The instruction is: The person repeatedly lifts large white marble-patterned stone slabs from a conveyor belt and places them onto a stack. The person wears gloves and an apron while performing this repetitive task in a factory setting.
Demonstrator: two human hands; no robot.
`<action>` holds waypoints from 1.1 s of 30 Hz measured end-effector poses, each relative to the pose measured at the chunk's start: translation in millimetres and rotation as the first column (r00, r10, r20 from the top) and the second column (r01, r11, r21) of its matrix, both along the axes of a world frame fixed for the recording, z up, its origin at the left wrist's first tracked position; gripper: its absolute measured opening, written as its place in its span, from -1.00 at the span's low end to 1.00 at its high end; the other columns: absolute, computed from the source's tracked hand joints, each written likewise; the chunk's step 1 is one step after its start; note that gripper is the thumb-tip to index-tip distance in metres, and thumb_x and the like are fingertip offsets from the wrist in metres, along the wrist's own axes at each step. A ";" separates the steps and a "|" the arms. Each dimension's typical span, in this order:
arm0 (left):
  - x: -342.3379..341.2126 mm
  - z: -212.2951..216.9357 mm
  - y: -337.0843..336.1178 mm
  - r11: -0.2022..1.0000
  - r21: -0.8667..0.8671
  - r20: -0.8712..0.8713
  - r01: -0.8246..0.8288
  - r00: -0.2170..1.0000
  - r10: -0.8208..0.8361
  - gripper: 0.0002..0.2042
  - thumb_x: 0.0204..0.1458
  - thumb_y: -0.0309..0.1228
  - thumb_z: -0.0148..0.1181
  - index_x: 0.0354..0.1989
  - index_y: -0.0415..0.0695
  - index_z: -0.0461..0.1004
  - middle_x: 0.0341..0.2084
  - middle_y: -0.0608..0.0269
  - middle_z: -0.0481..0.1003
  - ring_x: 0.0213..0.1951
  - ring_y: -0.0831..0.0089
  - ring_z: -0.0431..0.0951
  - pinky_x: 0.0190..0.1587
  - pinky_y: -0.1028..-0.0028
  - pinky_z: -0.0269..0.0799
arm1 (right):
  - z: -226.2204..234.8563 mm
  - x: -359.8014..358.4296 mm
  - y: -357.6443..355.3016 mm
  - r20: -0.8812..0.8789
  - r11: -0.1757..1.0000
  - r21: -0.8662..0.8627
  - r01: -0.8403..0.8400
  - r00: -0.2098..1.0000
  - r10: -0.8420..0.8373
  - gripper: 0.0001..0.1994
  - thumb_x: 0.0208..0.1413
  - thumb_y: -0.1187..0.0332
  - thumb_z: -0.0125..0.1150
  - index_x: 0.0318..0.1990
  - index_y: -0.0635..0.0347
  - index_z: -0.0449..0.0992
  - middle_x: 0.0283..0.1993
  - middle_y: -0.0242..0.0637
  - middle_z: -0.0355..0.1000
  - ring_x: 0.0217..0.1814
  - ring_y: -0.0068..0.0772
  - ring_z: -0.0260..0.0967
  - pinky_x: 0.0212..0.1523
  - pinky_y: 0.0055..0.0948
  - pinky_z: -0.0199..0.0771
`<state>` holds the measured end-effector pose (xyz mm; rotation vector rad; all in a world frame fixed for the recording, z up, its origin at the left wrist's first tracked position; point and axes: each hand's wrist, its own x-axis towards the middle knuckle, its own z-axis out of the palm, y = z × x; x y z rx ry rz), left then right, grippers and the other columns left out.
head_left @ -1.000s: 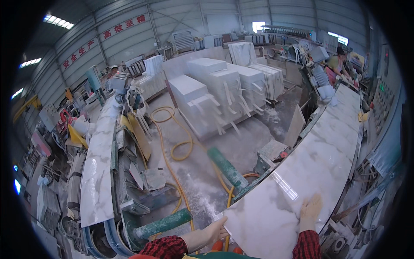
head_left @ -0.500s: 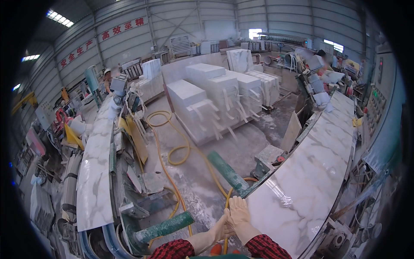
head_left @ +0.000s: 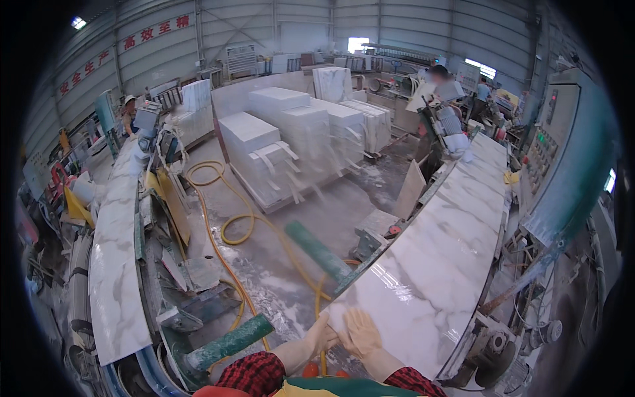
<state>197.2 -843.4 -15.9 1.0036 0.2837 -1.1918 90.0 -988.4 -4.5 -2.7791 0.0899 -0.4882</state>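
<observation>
White marble slab (head_left: 436, 264) with grey veining, the landmark; both pale gloved hands, left hand (head_left: 322, 337) and right hand (head_left: 360, 333), at its near end, below red-and-black plaid sleeves (head_left: 254, 372). Left of it, green rollers (head_left: 317, 250), a yellow hose (head_left: 238, 225), and white stone blocks (head_left: 291, 142) beyond.

Glossy, smooth white marble slab (head_left: 436, 264) with grey veins; dusty concrete floor (head_left: 291, 278).

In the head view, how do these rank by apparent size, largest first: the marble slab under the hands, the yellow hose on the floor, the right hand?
1. Marble slab, by far the largest.
2. Yellow hose, long but thin.
3. Right hand, smallest, although nearest to the camera.
</observation>
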 end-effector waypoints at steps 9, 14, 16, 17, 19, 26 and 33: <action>-0.1 31.8 -3.5 0.992 0.019 0.105 0.122 0.987 -0.123 -0.37 0.45 0.15 -0.26 0.46 -0.05 0.23 0.36 0.08 0.38 0.38 0.13 0.40 0.43 0.09 0.31 | 2.6 -127.6 -12.0 -0.132 0.989 0.052 0.136 0.983 -0.128 -0.45 0.30 0.15 0.10 0.36 0.24 0.37 0.40 0.10 0.35 0.48 0.15 0.26 0.51 0.02 0.18; -0.9 31.2 -3.8 0.987 0.022 0.142 0.161 0.976 -0.163 -0.36 0.43 0.19 -0.28 0.48 0.03 0.24 0.36 0.21 0.43 0.35 0.28 0.44 0.35 0.28 0.36 | 13.6 -216.2 -21.4 -0.225 0.960 -0.017 0.278 0.935 -0.275 -0.45 0.31 0.12 0.06 0.38 0.17 0.38 0.42 0.02 0.35 0.51 0.10 0.23 0.52 0.00 0.17; 0.4 22.4 -4.6 0.986 0.038 0.153 0.161 0.974 -0.165 -0.37 0.44 0.18 -0.27 0.48 0.03 0.25 0.34 0.22 0.44 0.31 0.30 0.47 0.30 0.33 0.40 | 2.1 -257.2 -30.4 -0.258 0.944 -0.071 0.321 0.909 -0.328 -0.44 0.29 0.13 0.09 0.38 0.16 0.37 0.42 0.00 0.36 0.51 0.09 0.23 0.53 0.01 0.16; 0.5 22.2 -4.6 0.986 0.031 0.141 0.163 0.976 -0.165 -0.36 0.44 0.16 -0.27 0.50 -0.02 0.20 0.37 0.15 0.39 0.35 0.24 0.42 0.36 0.27 0.36 | 0.2 -275.7 -33.6 -0.241 0.939 -0.065 0.338 0.908 -0.344 -0.44 0.27 0.13 0.10 0.38 0.17 0.37 0.42 0.01 0.35 0.51 0.10 0.22 0.53 0.02 0.15; 2.4 24.9 -7.7 0.986 0.016 0.116 0.168 0.979 -0.169 -0.34 0.46 0.11 -0.25 0.54 -0.11 0.11 0.44 0.00 0.28 0.43 0.12 0.33 0.47 0.14 0.27 | -2.0 -307.9 -36.9 -0.207 0.925 -0.053 0.376 0.902 -0.378 -0.43 0.25 0.14 0.13 0.37 0.19 0.37 0.41 0.03 0.35 0.51 0.14 0.20 0.54 0.05 0.12; 5.2 23.1 -8.7 0.987 0.031 0.097 0.158 0.982 -0.160 -0.34 0.49 0.06 -0.29 0.55 -0.17 0.06 0.49 -0.01 0.20 0.47 0.14 0.27 0.51 0.18 0.21 | -13.3 -289.8 -34.2 -0.214 0.908 0.002 0.419 0.887 -0.409 -0.23 0.14 0.03 0.27 0.45 0.24 0.29 0.50 0.19 0.22 0.59 0.25 0.06 0.60 0.11 -0.05; 4.1 28.4 -22.1 0.990 -0.002 0.087 0.140 0.986 -0.140 -0.32 0.48 0.05 -0.25 0.55 -0.23 0.03 0.48 -0.15 0.17 0.47 0.06 0.27 0.49 0.19 0.25 | 25.2 -134.4 -6.2 -0.363 0.917 0.012 0.398 0.856 -0.367 -0.10 0.11 0.06 0.30 0.57 0.15 0.07 0.64 0.12 -0.02 0.70 0.15 -0.15 0.67 0.07 -0.25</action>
